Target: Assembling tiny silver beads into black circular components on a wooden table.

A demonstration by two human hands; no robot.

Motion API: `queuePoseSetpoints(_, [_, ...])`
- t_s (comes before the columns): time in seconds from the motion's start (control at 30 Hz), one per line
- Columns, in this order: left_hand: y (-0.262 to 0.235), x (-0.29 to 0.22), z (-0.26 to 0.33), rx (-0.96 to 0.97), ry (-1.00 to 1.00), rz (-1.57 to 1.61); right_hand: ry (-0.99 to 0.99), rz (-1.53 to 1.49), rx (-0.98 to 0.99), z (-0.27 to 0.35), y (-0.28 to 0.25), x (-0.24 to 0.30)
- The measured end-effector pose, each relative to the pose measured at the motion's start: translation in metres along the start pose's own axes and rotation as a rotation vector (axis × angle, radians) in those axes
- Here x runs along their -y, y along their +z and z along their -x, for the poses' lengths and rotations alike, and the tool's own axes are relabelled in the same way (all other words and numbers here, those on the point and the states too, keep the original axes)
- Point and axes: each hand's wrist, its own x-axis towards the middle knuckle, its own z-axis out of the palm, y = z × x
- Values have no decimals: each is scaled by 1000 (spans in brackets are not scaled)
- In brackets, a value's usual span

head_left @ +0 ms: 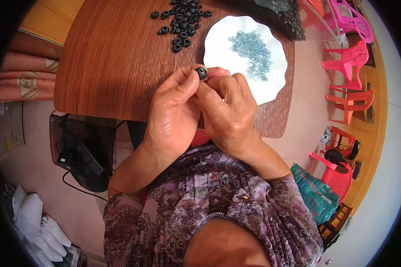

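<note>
A small round black part with a hollow centre (pixel 201 73) is pinched between the thumb and fingers of my left hand (pixel 173 116). My right hand (pixel 231 109) is closed close beside it, its thumb and fingertips pressed together at the part's lower edge. Whatever those right fingertips hold is too small or hidden to make out. Beyond them on the table lies a white plate with a wavy rim (pixel 278 86), bearing a heap of tiny shiny bluish-grey pieces (pixel 256 53). A pile of similar black parts (pixel 182 26) sits farther off, left of the plate.
The brown wood-grain table (pixel 107 62) has a rounded near-left corner. At the far right a clear container (pixel 294 18) holds more dark parts. Pink chairs (pixel 347 64) and red stools stand to the right; a black basket (pixel 82 147) is below the table's left side.
</note>
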Motion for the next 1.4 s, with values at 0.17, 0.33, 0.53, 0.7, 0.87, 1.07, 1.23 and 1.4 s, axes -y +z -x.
queuePoseSetpoints(0.17, [1, 0, 0, -9, 10, 18, 40, -28, -48, -2, 0, 5])
queuePoseSetpoints(0.33, [-1, -2, -2, -7, 29, 11, 93, -111, -56, 2, 1, 7])
queuePoseSetpoints(0.53, [-5, 1, -4, 24, 54, 8, 160, -216, -28, 0, 5, 7])
queuePoseSetpoints(0.7, [-6, 1, -3, 87, 94, -97, 144, -253, 17, 2, -4, 5])
queuePoseSetpoints(0.87, [-13, 3, -2, 51, 143, -180, 338, -567, -1, -2, -30, -3])
queuePoseSetpoints(1.07, [-8, 8, -3, 4, 197, -178, 414, -701, -26, -9, -37, -11])
queuePoseSetpoints(1.23, [-3, 8, -1, -44, 239, -312, 528, -767, 13, -9, -39, -10])
queuePoseSetpoints(1.4, [0, 10, 2, -39, 248, -364, 524, -743, -53, -9, -35, -11])
